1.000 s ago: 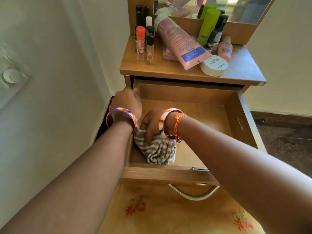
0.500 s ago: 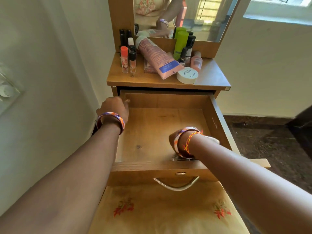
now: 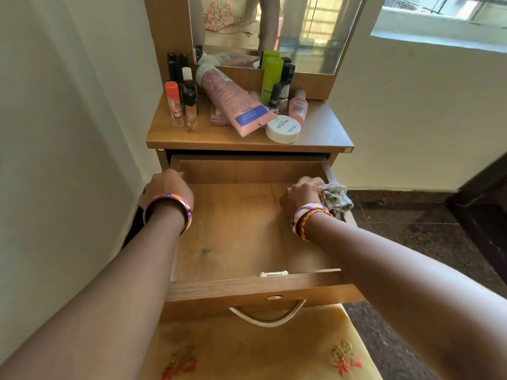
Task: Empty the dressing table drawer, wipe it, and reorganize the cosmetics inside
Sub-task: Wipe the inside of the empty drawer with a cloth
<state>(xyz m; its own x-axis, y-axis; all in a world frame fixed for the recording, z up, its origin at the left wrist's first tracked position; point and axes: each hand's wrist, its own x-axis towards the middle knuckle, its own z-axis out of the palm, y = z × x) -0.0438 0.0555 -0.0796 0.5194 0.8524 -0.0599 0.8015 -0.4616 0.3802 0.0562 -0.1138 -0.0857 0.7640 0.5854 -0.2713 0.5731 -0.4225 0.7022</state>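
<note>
Wiping: right hand [image 3: 300,197] is curled round a grey striped cloth [image 3: 336,198] at the far right side wall of the drawer [image 3: 247,286]; the cloth bunches over the top of that wall and hangs partly outside it.
Right fingers: bent in and turned away from the camera, gripping the cloth; the fingertips themselves are hidden.
Left hand [image 3: 166,187]: rests at the far left corner of the drawer, knuckles up, fingers curled over the side wall; whether they pinch the edge I cannot tell.
Wrists: a patterned bangle [image 3: 168,209] on the left; a like bangle and coloured threads on the right.
Drawer: pulled well out, wooden floor bare between the two hands, a small metal catch [image 3: 273,273] at the inside of the front panel, a curved metal handle [image 3: 267,316] below.
Cosmetics: all stand on the tabletop [image 3: 323,133] above the drawer, well apart from both hands.
Left group: an orange-capped tube [image 3: 174,105] with slim dark-capped bottles behind and beside it.
Middle: a large pink tube [image 3: 233,101] lying tilted against the mirror [image 3: 301,31] frame, its end just beside a round white jar [image 3: 283,129].
Right group: a green bottle [image 3: 271,78], dark small bottles and a pink bottle [image 3: 298,106].
In the way: nothing lies between hands and drawer floor; both forearms cross over the front panel.
Below: a cushioned stool [image 3: 260,355] with embroidered flowers, tucked under the drawer front.
</note>
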